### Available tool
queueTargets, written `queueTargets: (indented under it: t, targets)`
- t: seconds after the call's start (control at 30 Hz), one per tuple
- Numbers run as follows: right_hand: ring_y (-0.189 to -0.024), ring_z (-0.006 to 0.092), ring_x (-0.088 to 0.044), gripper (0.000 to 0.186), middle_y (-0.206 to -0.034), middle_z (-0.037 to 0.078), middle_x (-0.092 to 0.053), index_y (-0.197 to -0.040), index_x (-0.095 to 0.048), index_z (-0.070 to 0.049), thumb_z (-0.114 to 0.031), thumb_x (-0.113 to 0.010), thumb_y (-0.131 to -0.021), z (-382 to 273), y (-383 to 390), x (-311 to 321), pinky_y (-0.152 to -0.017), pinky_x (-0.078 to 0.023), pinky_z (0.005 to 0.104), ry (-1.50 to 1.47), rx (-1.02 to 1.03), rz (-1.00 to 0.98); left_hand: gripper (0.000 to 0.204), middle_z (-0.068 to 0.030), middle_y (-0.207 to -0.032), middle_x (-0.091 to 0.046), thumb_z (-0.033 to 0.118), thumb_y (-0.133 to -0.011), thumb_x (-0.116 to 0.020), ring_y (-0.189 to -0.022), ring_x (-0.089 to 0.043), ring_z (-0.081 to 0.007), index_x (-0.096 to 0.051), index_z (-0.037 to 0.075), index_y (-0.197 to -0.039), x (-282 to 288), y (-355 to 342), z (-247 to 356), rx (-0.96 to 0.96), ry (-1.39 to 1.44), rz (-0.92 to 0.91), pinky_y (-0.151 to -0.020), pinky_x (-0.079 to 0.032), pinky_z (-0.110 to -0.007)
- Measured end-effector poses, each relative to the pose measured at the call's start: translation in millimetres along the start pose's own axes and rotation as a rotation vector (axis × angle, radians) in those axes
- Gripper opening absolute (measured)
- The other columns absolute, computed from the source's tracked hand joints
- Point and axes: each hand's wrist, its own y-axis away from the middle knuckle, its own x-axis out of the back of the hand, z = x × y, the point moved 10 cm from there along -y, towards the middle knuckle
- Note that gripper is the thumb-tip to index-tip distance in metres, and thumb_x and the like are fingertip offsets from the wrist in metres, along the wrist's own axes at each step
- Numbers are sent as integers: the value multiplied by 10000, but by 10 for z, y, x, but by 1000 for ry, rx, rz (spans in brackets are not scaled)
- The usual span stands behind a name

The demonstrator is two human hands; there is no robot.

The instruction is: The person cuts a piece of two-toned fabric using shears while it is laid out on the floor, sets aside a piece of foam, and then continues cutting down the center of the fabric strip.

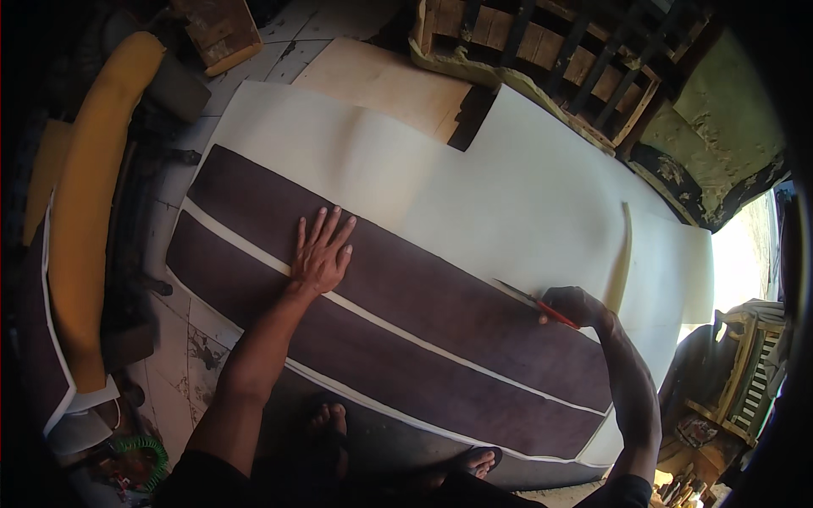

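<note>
My left hand (322,254) lies spread on the upper of two long dark purple-brown strips (457,284), which rest side by side on a large white sheet (533,186) with a pale gap between them. At the right my right hand (567,306) grips red-handled scissors (546,309), their blades pointing up-left along the top edge of the upper strip. The lower strip (432,398) runs toward my sandalled feet.
A long mustard padded piece (97,212) stands at the left. A tan board (381,85) lies beyond the sheet. Wooden slatted furniture frames (533,51) and green upholstery (707,127) are at the back right; another frame (749,372) is at the right. A green coil (148,461) sits lower left.
</note>
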Motion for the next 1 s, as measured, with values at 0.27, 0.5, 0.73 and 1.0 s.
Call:
queueTargets:
  t: [0.27,0.5,0.73,1.0]
  targets:
    - [-822,219,-679,552,-908,104,-723,-1084,-712,-70,-547,-812,-825,-380,-267,-32,-755,-541,383,139,178,113,602,-64,-1688,-237,320,-1018,-486,-1557,-198,-305,-343,259,-1600,21,24,-53,-19,62,8,-1253,-90,-591]
    - [-922,236,-686,560,-958,122,-715,-1149,-706,-77,-558,-767,-868,-809,-405,-44,-823,-537,407,101,250,88,594,-85,-1677,-259,332,-1017,-489,-1549,-217,-319,-363,241,-1591,36,46,-181,-34,119,-22,-1247,-127,-592]
    - [-906,244,-682,648,-960,119,-710,-1116,-699,-70,-670,-697,-869,-1011,-625,-52,-799,-535,399,176,151,120,597,-91,-1675,-259,340,-1019,-494,-1543,-228,-319,-359,237,-1592,57,131,-396,-13,95,18,-1250,-131,-586]
    - [-876,214,-669,638,-939,100,-703,-1121,-687,-46,-646,-679,-902,-1410,-791,-139,-786,-529,384,165,166,104,576,-85,-1656,-301,361,-1019,-514,-1535,-253,-301,-400,238,-1570,110,183,-646,40,103,56,-1259,-145,-558]
